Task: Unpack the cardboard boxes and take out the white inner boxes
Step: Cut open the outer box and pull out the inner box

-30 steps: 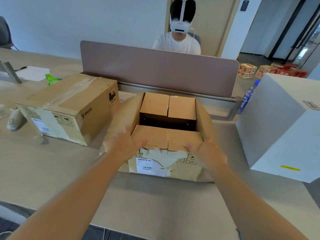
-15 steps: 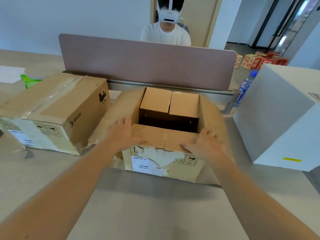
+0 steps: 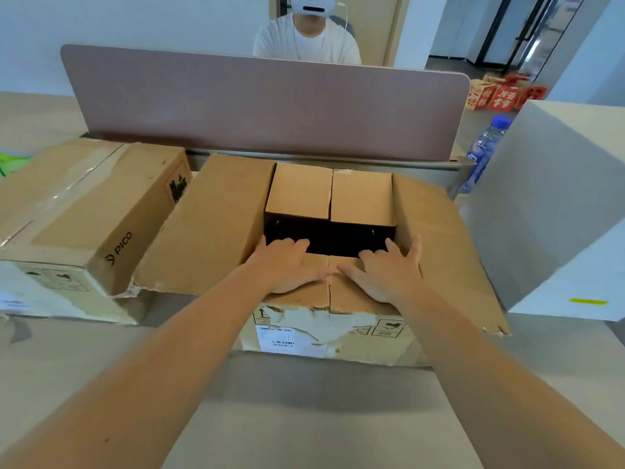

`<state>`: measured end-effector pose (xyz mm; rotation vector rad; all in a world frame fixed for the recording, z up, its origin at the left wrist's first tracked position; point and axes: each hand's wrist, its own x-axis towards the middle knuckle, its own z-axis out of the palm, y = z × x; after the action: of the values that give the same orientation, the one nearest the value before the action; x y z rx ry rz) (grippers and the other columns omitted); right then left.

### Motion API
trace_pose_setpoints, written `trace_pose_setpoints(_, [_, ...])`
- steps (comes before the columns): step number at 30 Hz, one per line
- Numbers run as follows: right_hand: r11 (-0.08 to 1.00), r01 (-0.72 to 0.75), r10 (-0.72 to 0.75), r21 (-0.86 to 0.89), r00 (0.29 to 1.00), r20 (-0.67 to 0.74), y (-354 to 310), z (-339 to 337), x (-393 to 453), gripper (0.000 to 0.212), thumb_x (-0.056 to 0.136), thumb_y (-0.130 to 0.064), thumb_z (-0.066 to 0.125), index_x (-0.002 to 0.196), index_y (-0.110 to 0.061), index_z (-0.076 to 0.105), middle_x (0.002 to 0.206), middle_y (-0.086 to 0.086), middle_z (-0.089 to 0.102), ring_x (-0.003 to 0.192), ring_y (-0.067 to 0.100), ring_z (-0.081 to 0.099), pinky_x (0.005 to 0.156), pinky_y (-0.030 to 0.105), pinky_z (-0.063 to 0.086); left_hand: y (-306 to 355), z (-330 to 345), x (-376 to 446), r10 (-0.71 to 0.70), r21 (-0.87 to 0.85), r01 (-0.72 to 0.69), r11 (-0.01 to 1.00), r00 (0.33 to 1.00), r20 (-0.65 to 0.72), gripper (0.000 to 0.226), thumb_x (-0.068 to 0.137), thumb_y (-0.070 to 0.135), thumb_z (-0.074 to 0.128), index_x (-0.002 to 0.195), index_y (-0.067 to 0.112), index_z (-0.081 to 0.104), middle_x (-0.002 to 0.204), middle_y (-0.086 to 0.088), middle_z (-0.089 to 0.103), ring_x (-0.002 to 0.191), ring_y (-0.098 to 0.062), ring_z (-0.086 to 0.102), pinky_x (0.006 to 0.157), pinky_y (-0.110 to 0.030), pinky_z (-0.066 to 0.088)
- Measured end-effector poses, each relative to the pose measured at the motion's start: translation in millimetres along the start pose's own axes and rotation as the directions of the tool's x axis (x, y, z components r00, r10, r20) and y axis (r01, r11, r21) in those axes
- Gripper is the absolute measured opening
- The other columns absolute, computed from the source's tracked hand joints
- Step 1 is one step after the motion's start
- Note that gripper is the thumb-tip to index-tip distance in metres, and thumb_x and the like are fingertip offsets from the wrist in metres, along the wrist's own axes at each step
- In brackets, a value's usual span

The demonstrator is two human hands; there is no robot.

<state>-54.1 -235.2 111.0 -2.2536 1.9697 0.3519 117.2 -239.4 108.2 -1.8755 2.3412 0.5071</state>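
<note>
An open cardboard box (image 3: 436,238) stands in front of me on the desk, its long side flaps spread out left and right. Inner cardboard flaps cover its front and back, with a dark gap between them. My left hand (image 3: 287,265) lies flat on the near left inner flap, fingertips at the edge of the gap. My right hand (image 3: 385,272) lies flat on the near right inner flap, fingers spread. What is inside the box is hidden. A taped, closed cardboard box (image 3: 84,211) marked PICO stands to the left. A large white box (image 3: 558,204) stands at the right.
A brown desk divider (image 3: 263,103) runs behind the boxes, and a person wearing a headset (image 3: 307,35) sits beyond it. A water bottle (image 3: 483,147) stands by the white box. Red cartons (image 3: 504,94) lie on the floor far right. Something green (image 3: 12,162) shows at the left edge.
Both hands slid inward from the box's front corners onto the near inner flaps. The side flaps have spread wider, and my view has come closer over the box.
</note>
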Motion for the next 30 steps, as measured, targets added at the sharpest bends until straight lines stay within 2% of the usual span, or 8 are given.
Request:
trace_pose_setpoints(4, [0.997, 0.014, -0.003, 0.080, 0.990, -0.143, 5, -15, -6, 0.055, 0.095, -0.054, 0.022, 0.130, -0.019, 0.047, 0.133, 0.006, 0.050, 0.134, 0.025, 0.033, 0.113, 0.051, 0.007, -4, -9, -9, 0.042, -0.034, -0.050, 0.998, 0.976, -0.214, 0.073, 0.088, 0.060, 0.041, 0.144, 0.013, 0.029, 0.140, -0.006, 0.043, 0.129, -0.024, 0.040, 0.107, -0.041, 0.031])
trace_pose_setpoints(8, [0.985, 0.086, -0.041, 0.148, 0.958, -0.285, 10, -40, -25, 0.047, 0.096, -0.047, 0.028, 0.128, -0.017, 0.046, 0.131, 0.008, 0.050, 0.125, 0.026, 0.042, 0.106, 0.040, 0.026, 1, -31, -28, 0.099, 0.029, -0.096, 0.995, 0.892, -0.441, 0.050, 0.093, 0.052, 0.036, 0.122, 0.013, 0.050, 0.107, 0.001, 0.052, 0.111, -0.022, 0.049, 0.097, -0.036, 0.034])
trace_pose_setpoints(14, [0.970, 0.230, -0.168, 0.082, 0.872, -0.460, 18, -68, -86, 0.040, 0.099, -0.040, 0.028, 0.128, -0.019, 0.046, 0.129, 0.002, 0.051, 0.122, 0.020, 0.044, 0.102, 0.036, 0.029, 16, -49, -81, 0.093, 0.044, -0.084, 0.996, 0.794, -0.601, 0.053, 0.096, 0.050, 0.029, 0.133, 0.016, 0.046, 0.131, -0.001, 0.052, 0.121, -0.018, 0.045, 0.103, -0.034, 0.027])
trace_pose_setpoints(19, [0.939, 0.340, -0.243, 0.054, 0.766, -0.596, 18, -71, -136, 0.033, 0.100, -0.036, 0.028, 0.091, -0.021, 0.057, 0.077, -0.004, 0.057, 0.070, 0.012, 0.052, 0.059, 0.022, 0.032, 37, -47, -140, 0.047, 0.037, -0.030, 0.999, 0.723, -0.689, 0.047, 0.096, 0.044, 0.025, 0.106, 0.017, 0.063, 0.098, 0.000, 0.064, 0.094, -0.019, 0.055, 0.090, -0.033, 0.034])
trace_pose_setpoints(21, [0.923, 0.368, -0.257, 0.109, 0.804, -0.536, 16, -64, -152, 0.041, 0.100, -0.037, 0.027, 0.065, -0.021, 0.042, 0.058, -0.007, 0.043, 0.054, 0.011, 0.041, 0.050, 0.023, 0.028, 44, -39, -161, 0.008, 0.006, -0.006, 1.000, 0.739, -0.674, 0.046, 0.099, 0.041, 0.025, 0.071, 0.018, 0.054, 0.069, 0.001, 0.054, 0.069, -0.017, 0.051, 0.069, -0.026, 0.036])
trace_pose_setpoints(24, [0.898, 0.380, -0.279, 0.223, 0.882, -0.380, 12, -46, -163, 0.049, 0.099, -0.043, 0.024, 0.059, -0.019, 0.040, 0.055, -0.003, 0.040, 0.054, 0.012, 0.041, 0.057, 0.026, 0.034, 50, -17, -180, -0.118, -0.071, 0.094, 0.993, 0.835, -0.537, 0.050, 0.099, 0.042, 0.023, 0.059, 0.016, 0.041, 0.060, 0.001, 0.046, 0.058, -0.016, 0.047, 0.055, -0.023, 0.033])
trace_pose_setpoints(27, [0.894, 0.366, -0.322, 0.259, 0.926, -0.199, 12, -21, -169, 0.051, 0.099, -0.043, 0.025, 0.076, -0.011, 0.058, 0.068, 0.000, 0.050, 0.071, 0.016, 0.053, 0.073, 0.029, 0.041, 50, 10, -189, -0.236, -0.111, 0.209, 0.971, 0.902, -0.361, 0.059, 0.097, 0.050, 0.019, 0.085, 0.012, 0.062, 0.088, -0.006, 0.063, 0.086, -0.022, 0.059, 0.075, -0.030, 0.042])
trace_pose_setpoints(30, [0.914, 0.335, -0.334, 0.227, 0.942, -0.045, 14, 13, -163, 0.042, 0.099, -0.038, 0.030, 0.074, -0.017, 0.056, 0.091, 0.001, 0.058, 0.096, 0.020, 0.055, 0.087, 0.030, 0.041, 52, 37, -193, -0.248, -0.167, 0.227, 0.960, 0.962, -0.118, 0.054, 0.099, 0.047, 0.023, 0.121, 0.013, 0.059, 0.127, -0.009, 0.056, 0.117, -0.023, 0.050, 0.095, -0.032, 0.036])
